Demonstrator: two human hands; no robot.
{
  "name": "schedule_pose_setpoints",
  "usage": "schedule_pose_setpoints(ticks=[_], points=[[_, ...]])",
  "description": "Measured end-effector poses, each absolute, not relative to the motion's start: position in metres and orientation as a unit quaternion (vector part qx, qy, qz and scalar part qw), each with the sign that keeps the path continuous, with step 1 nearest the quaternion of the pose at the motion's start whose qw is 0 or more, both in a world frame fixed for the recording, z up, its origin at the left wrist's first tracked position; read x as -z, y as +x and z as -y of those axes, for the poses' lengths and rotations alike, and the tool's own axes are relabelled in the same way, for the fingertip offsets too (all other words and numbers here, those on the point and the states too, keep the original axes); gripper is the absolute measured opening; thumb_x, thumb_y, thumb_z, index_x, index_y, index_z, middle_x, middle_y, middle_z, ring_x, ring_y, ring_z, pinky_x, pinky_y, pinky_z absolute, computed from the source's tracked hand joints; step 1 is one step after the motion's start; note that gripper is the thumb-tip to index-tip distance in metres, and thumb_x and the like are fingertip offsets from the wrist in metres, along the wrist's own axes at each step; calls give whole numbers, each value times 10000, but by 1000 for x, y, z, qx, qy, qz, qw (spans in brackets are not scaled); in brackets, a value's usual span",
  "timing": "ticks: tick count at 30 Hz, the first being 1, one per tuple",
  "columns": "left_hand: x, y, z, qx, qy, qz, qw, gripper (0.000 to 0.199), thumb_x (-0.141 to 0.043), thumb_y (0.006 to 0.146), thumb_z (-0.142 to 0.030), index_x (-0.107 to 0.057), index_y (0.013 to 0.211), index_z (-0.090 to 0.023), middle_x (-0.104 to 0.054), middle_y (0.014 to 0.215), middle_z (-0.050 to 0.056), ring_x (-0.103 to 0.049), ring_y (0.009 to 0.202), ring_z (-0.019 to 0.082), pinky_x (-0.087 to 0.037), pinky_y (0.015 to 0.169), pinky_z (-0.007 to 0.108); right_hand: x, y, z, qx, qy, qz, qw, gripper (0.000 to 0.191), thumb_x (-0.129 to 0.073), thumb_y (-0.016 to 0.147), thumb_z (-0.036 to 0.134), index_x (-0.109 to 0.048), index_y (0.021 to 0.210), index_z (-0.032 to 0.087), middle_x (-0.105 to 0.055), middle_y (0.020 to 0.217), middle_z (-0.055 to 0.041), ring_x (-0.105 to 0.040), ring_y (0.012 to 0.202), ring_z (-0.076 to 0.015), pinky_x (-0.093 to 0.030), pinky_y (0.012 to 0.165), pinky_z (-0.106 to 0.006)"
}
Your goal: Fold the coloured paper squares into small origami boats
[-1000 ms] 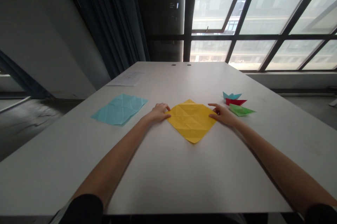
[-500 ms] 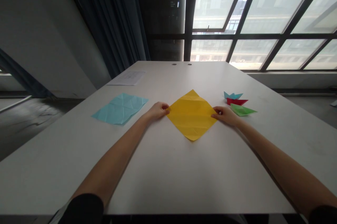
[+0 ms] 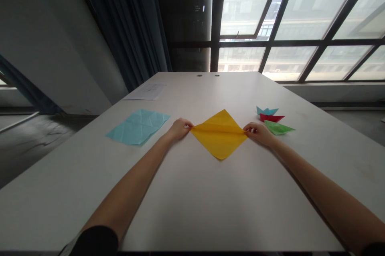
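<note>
A yellow square of paper [image 3: 221,142] lies turned like a diamond on the white table [image 3: 210,208]. A raised crease runs across it from its left corner to its right corner. My left hand [image 3: 181,128] pinches the left corner, and my right hand [image 3: 259,133] pinches the right one. Just beyond my right hand are three folded papers: a green one [image 3: 277,128], a red one [image 3: 271,118] and a blue one [image 3: 267,111]. To the left of my left hand lies a creased light blue sheet [image 3: 140,127].
A white printed sheet [image 3: 146,91] lies near the table's far left edge. Two small round dark spots mark the far end of the table. Behind stand a dark blue curtain [image 3: 129,19] and large framed windows [image 3: 288,59].
The yellow paper, nearly flat before, now has a ridge raised across its middle between my hands. Both hands still hold its side corners. The camera view has shifted slightly.
</note>
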State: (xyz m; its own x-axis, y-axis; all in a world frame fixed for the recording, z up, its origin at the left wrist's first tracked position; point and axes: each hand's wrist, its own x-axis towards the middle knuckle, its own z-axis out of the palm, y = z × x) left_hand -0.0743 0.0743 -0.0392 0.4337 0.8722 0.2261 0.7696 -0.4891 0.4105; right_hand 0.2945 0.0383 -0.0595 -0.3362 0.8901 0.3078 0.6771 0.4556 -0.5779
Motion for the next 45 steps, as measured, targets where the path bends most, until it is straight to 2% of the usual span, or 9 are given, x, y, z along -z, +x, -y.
schedule_pose_setpoints(ticks=[6, 11, 14, 17, 19, 23, 27, 35, 45], points=[[37, -72, -72, -232, 816, -495, 188, 247, -495, 692, -241, -696, 806, -153, -678, 765, 43, -579, 689, 159, -415, 649, 251, 60, 294, -39, -213, -513, 778, 295, 247, -532, 740, 353, -621, 871, 164, -599, 671, -9, -447, 498, -91, -360, 476, -225], [39, -71, -75, -330, 730, -496, 335, 297, -572, 657, -338, -631, 862, -131, -620, 644, 17, -544, 593, 131, -395, 559, 235, 54, 290, -35, -314, -493, 713, 388, 454, -545, 752, 434, -477, 1140, 208, -575, 616, 31, -454, 486, -92, -362, 458, -214], [37, -69, -76, -381, 670, -471, 428, 422, -622, 624, -337, -566, 997, -148, -565, 564, -28, -513, 533, 103, -363, 506, 204, 55, 289, -37, -346, -493, 672, 431, 395, -565, 729, 484, -559, 1009, 206, -615, 682, -3, -534, 594, -119, -415, 521, -226], [33, -68, -75, -407, 641, -460, 459, 368, -644, 606, -353, -596, 908, -148, -607, 649, 1, -522, 574, 96, -364, 520, 198, 58, 290, -42, -360, -504, 640, 454, 375, -593, 689, 520, -624, 866, 191, -651, 817, -45, -581, 727, -154, -460, 614, -249], [32, -67, -74, -408, 632, -470, 462, 328, -648, 598, -367, -630, 831, -136, -645, 773, 43, -548, 653, 112, -382, 554, 210, 60, 291, -43, -385, -505, 624, 456, 403, -586, 689, 533, -634, 897, 192, -655, 879, -60, -589, 761, -164, -474, 633, -258], [33, -69, -73, -381, 627, -470, 490, 388, -687, 593, -348, -663, 920, -139, -658, 945, 81, -576, 782, 137, -417, 667, 249, 56, 289, -38, -409, -514, 631, 413, 463, -636, 661, 486, -615, 1029, 205, -652, 932, -56, -566, 630, -120, -452, 529, -235], [34, -70, -72, -368, 619, -448, 530, 485, -775, 508, -297, -663, 949, -128, -666, 951, 92, -593, 794, 143, -427, 768, 296, 49, 286, -33, -392, -527, 651, 382, 484, -680, 621, 445, -620, 1037, 204, -657, 873, -31, -466, 470, -58, -384, 431, -210], [35, -71, -76, -373, 633, -458, 500, 454, -756, 544, -357, -672, 922, -119, -685, 925, 100, -612, 805, 170, -438, 801, 323, 43, 284, -34, -310, -556, 664, 392, 445, -659, 639, 450, -684, 960, 143, -675, 752, -58, -550, 583, -131, -437, 523, -246], [22, -69, -73, -370, 749, -501, 226, 276, -617, 700, -414, -702, 805, -173, -648, 849, 62, -575, 747, 153, -433, 651, 250, 52, 285, -42, -303, -540, 647, 446, 370, -675, 624, 475, -698, 830, 169, -686, 832, -81, -605, 738, -194, -487, 669, -318]])
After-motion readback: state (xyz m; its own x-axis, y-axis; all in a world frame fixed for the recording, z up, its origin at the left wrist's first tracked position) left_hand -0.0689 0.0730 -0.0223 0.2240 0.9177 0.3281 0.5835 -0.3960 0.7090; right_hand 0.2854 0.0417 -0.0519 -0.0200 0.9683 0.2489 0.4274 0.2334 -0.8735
